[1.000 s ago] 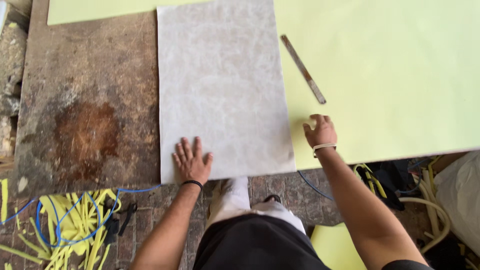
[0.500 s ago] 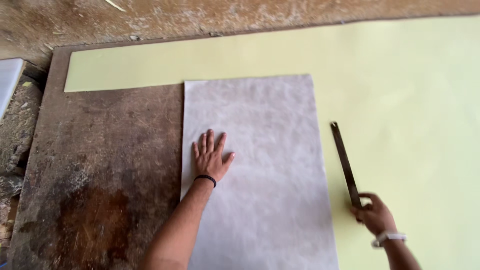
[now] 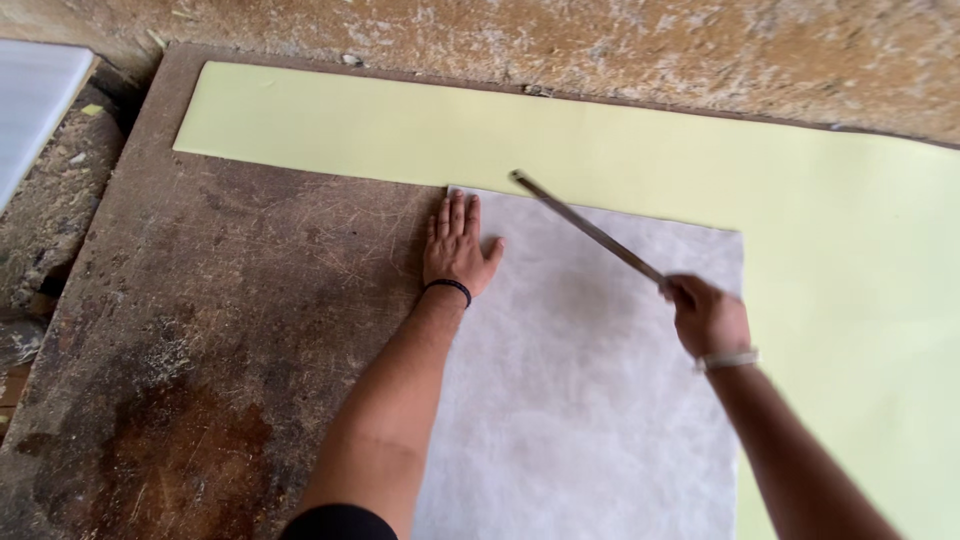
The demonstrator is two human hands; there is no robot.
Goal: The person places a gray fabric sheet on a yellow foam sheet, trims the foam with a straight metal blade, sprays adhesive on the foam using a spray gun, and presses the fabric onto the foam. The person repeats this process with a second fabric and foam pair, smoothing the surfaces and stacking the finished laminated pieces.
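Observation:
A grey-white mottled sheet lies flat on a pale yellow-green sheet that covers the far and right part of a worn brown board. My left hand rests flat, fingers together, on the grey sheet's far left corner, at its left edge. My right hand is closed around one end of a long thin metal ruler. The ruler slants up and left over the grey sheet, its far tip near the sheet's top edge.
Rough dusty ground runs along the far side beyond the board. A white panel's corner shows at the far left, with crumbly rubble beside the board's left edge.
My left hand slid up to the grey sheet's far left corner. My right hand picked the ruler up off the yellow sheet and swung it over the grey sheet. The view moved closer.

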